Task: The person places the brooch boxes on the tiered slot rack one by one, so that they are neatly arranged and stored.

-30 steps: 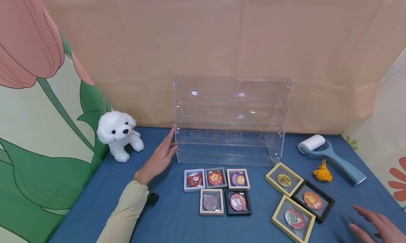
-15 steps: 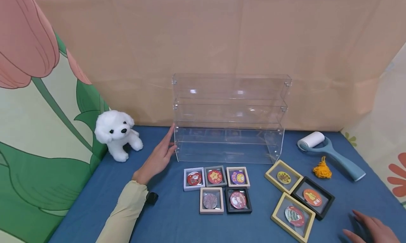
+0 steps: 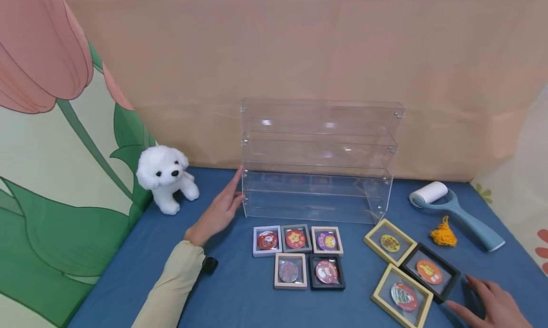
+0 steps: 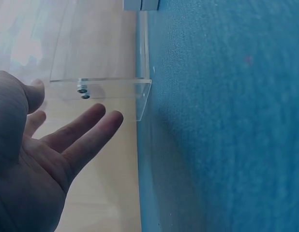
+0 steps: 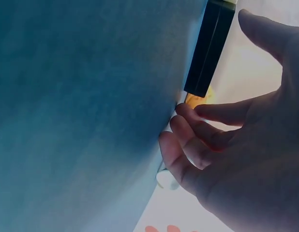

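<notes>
A clear acrylic display stand (image 3: pixel 317 192) with stepped tiers stands at the back of the table. My left hand (image 3: pixel 217 213) is at its left side, fingers extended; in the left wrist view the fingertips (image 4: pixel 113 121) lie close to the clear end panel (image 4: pixel 98 89), and contact is hard to tell. My right hand (image 3: pixel 494 303) is beside a black frame (image 3: pixel 431 272) holding an orange round badge, thumb and fingers apart around its near corner. In the right wrist view the black frame's edge (image 5: pixel 210 48) sits between thumb and fingers, not gripped. Two yellow frames (image 3: pixel 390 242) adjoin it.
Several small square framed badges (image 3: pixel 295 238) lie in two rows before the stand. A white plush dog (image 3: pixel 164 178) sits at left. A blue lint roller (image 3: pixel 464 214) and an orange yarn bundle (image 3: pixel 444 232) lie at right. A brown backdrop (image 3: pixel 317 47) hangs behind.
My right hand has moved left to the black frame's right side. My left hand stays beside the stand. The head view has shifted slightly.
</notes>
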Motion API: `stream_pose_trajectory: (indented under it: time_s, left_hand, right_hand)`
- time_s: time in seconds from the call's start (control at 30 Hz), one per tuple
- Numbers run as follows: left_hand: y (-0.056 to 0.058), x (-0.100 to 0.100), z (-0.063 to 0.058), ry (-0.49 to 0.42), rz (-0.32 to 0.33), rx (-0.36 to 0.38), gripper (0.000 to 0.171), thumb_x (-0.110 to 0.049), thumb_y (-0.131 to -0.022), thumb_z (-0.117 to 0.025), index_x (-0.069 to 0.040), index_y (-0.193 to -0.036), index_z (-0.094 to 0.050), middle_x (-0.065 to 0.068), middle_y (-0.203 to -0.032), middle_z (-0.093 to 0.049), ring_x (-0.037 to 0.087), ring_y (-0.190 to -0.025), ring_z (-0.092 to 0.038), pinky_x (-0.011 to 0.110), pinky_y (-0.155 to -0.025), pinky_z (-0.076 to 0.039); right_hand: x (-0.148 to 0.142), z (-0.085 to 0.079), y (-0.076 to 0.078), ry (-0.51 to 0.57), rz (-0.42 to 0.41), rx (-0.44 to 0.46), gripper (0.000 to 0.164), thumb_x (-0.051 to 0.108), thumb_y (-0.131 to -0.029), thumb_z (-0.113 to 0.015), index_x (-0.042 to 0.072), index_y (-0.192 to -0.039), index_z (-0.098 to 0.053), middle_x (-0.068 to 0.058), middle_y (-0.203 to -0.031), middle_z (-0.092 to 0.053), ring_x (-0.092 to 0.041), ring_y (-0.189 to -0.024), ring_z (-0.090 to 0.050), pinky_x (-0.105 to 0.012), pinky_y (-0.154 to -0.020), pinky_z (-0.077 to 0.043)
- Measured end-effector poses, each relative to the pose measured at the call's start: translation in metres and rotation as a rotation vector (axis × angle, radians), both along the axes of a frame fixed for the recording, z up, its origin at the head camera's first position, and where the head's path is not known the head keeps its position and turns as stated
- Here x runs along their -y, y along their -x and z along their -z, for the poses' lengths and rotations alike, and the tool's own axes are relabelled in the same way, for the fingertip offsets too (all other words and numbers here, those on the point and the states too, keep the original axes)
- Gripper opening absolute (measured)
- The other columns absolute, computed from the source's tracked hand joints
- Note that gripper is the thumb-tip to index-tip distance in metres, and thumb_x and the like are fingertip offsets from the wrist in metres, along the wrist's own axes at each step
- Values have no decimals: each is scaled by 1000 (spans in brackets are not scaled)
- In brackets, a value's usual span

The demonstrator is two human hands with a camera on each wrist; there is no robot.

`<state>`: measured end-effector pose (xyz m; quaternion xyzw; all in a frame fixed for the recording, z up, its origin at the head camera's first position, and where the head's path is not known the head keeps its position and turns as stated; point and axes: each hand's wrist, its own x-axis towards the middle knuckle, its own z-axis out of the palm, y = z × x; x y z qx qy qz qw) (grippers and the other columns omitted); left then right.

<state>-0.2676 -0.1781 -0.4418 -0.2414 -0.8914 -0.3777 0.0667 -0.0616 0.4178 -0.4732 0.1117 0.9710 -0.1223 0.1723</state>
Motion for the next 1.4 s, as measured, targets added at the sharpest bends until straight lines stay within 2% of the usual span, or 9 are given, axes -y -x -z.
stream_pose_trajectory:
  time_s: [0.3,0.53,0.83,1.0,1.1,1.17,1.27,1.33,1.4]
  left_hand:
    - [2,-4,-1,15,-3,9,85,-11,-106,-54,-41,-161,5,-4,-169,-10,33,-124,-58,53,-102,-50]
    - [3,-4,0,24,-12,4,85,-13,-106,-54,-41,-161,5,-4,-169,-11,32,-123,-59,53,-101,-51]
    - [2,-4,1,14,-1,2,86,-12,-106,-55,-41,-162,4,-3,-169,-12,31,-121,-59,52,-100,-52]
    - [2,-4,1,5,-4,6,86,-11,-106,-54,-41,-161,4,-2,-168,-14,30,-119,-60,50,-95,-55]
    - [2,-3,1,-13,5,16,87,-10,-106,-54,-42,-161,4,-1,-169,-13,30,-117,-62,47,-91,-58]
    - [2,-3,2,-28,14,25,87,-9,-106,-54,-43,-161,5,-1,-169,-13,30,-116,-62,45,-90,-58]
    - [1,-3,2,-52,27,37,88,-8,-106,-53,-44,-161,5,-2,-169,-12,30,-115,-63,43,-88,-59]
    - [1,-3,2,-59,29,41,88,-8,-106,-53,-44,-161,5,-2,-169,-12,30,-114,-64,42,-88,-59]
    - [1,-4,2,-62,28,44,88,-8,-106,-53,-45,-160,6,-1,-169,-12,30,-114,-64,42,-87,-60]
  right_hand:
    - [-2,4,9,53,-41,-23,102,62,-92,-64,-29,-131,-36,-44,-111,-43,-53,-95,-46,-67,-82,-48]
    - [3,0,10,80,-15,-7,103,62,-90,-67,-28,-131,-36,-49,-116,-36,-56,-99,-42,-70,-85,-47]
    - [6,0,10,135,31,-31,113,61,-84,-75,-30,-131,-26,-48,-116,-36,-51,-96,-47,-65,-84,-51]
    - [-3,10,10,206,104,-76,122,56,-81,-80,-28,-135,-10,-48,-113,-39,-52,-95,-50,-59,-78,-55]
    - [-7,22,9,223,184,-170,138,59,-67,-87,-25,-139,-5,-46,-109,-41,-53,-93,-53,-50,-70,-59]
    - [-6,26,9,264,229,-218,140,50,-66,-91,-22,-143,1,-47,-110,-39,-56,-92,-55,-49,-69,-60]
    - [-3,26,10,310,258,-262,132,27,-71,-93,-19,-146,5,-48,-112,-37,-55,-87,-59,-49,-70,-61]
    - [0,24,11,333,272,-277,124,10,-74,-91,-16,-147,5,-49,-113,-38,-50,-81,-62,-47,-69,-61]
    - [-4,27,14,333,281,-300,120,5,-73,-90,-14,-148,2,-48,-112,-41,-45,-77,-65,-45,-67,-61]
